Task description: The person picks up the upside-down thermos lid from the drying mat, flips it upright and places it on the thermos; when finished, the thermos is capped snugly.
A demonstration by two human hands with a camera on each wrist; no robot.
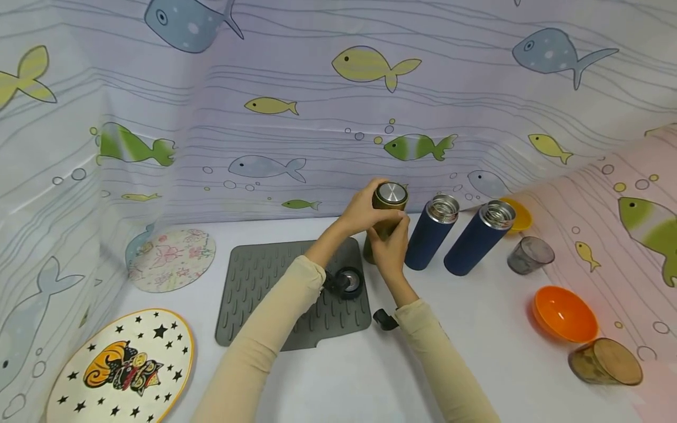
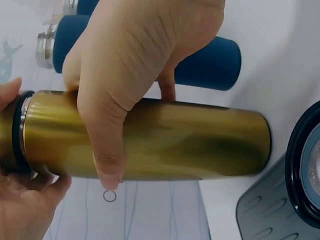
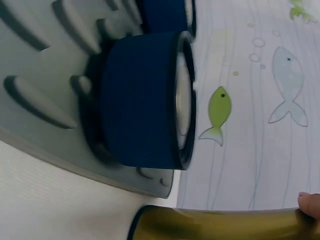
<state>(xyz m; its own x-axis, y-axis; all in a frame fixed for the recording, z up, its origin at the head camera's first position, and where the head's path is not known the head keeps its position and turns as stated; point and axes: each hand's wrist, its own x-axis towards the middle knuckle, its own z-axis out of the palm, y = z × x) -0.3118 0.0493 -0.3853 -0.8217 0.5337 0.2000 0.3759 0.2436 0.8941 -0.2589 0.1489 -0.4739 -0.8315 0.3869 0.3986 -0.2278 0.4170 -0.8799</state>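
Note:
A gold thermos flask stands upright at the right edge of the ribbed grey mat. My left hand grips its gold cap at the top. Lower down, my right hand holds the body, its thumb lying across the front in the left wrist view. A dark seam shows between cap and body. Just right of the hands stand two navy flasks with bare steel mouths. On the mat sits a blue lid with a black rim, and a second blue lid beyond it.
At the right lie a grey glass, an orange bowl, an amber glass and a yellow bowl. To the left are a round floral mat and a star-patterned plate. A fish-print curtain hangs behind the table.

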